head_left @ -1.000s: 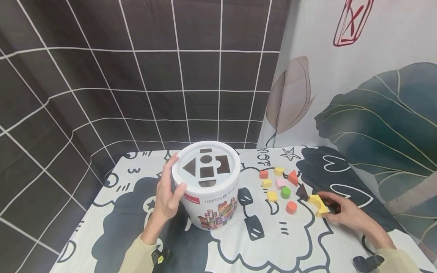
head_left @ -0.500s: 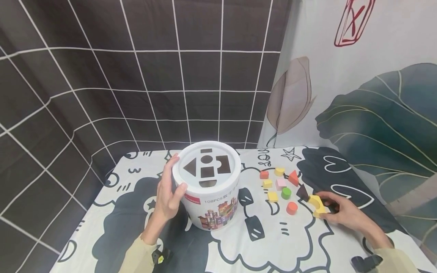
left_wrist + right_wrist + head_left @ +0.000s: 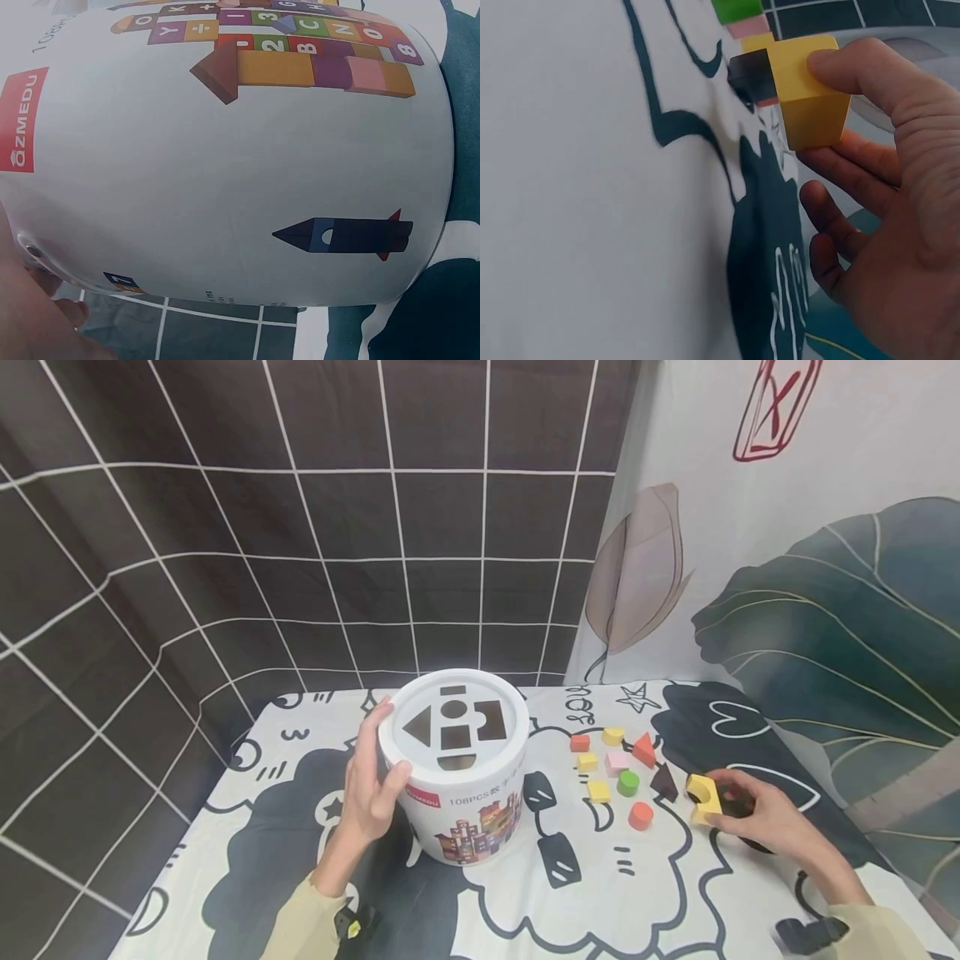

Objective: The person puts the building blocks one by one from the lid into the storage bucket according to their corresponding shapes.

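A white lidded bucket (image 3: 487,814) stands upright on the patterned cloth, with cut-out shapes in its lid (image 3: 495,756). My left hand (image 3: 367,789) grips its left side at the lid's rim, thumb in front and fingers toward the back; the left wrist view mostly shows the printed wall (image 3: 187,150). Between thumb and fingers, my right hand (image 3: 772,814) pinches a yellow arch block (image 3: 708,810) at the right of the loose blocks. Close by its left lies a dark triangular block (image 3: 663,782). The right wrist view shows the thumb on the yellow block (image 3: 817,120).
Several small blocks lie between bucket and right hand, among them a red triangle (image 3: 644,750), a green cylinder (image 3: 627,784), an orange-red cylinder (image 3: 641,816) and a pink block (image 3: 616,764). A dark gridded curtain (image 3: 435,593) hangs behind the table.
The yellow arch block, pinched by my right hand, has shifted slightly right, away from the dark triangular block, and its angle has turned. My left hand and the bucket have stayed put.
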The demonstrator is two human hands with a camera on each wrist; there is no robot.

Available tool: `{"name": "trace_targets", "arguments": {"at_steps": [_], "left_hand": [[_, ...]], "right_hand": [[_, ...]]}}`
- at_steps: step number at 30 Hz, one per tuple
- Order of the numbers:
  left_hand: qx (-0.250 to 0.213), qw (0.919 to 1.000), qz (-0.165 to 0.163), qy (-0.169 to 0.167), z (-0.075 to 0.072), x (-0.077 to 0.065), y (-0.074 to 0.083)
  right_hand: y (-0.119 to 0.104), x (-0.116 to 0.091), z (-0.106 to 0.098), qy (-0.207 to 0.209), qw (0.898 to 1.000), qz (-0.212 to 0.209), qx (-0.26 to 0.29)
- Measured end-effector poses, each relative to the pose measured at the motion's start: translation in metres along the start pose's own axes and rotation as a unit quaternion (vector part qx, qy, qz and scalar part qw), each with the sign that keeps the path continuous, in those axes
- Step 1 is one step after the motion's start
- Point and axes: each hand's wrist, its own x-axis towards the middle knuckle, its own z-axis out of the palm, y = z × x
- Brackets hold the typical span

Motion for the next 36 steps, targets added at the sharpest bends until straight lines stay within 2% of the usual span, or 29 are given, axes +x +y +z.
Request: {"name": "trace_targets", "arguments": {"at_steps": [9,17,23,36], "left_hand": [[-0.001,0.9999,0.010,0.008,0.000,0.001,0.003],[0.001,0.9999,0.007,0.010,0.001,0.001,0.003],[0.003,0.9999,0.003,0.010,0.001,0.000,0.003],[0.000,0.9999,0.001,0.013,0.001,0.000,0.000]], "right_hand": [[-0.012,0.004,-0.005,0.022,1.000,-0.017,-0.003],[-0.025,0.008,-0.012,0.027,0.999,-0.036,0.023],[-0.042,0.010,-0.017,0.040,0.997,-0.048,0.035],[-0.077,0.018,-0.027,0.062,0.993,-0.097,0.015]]}}
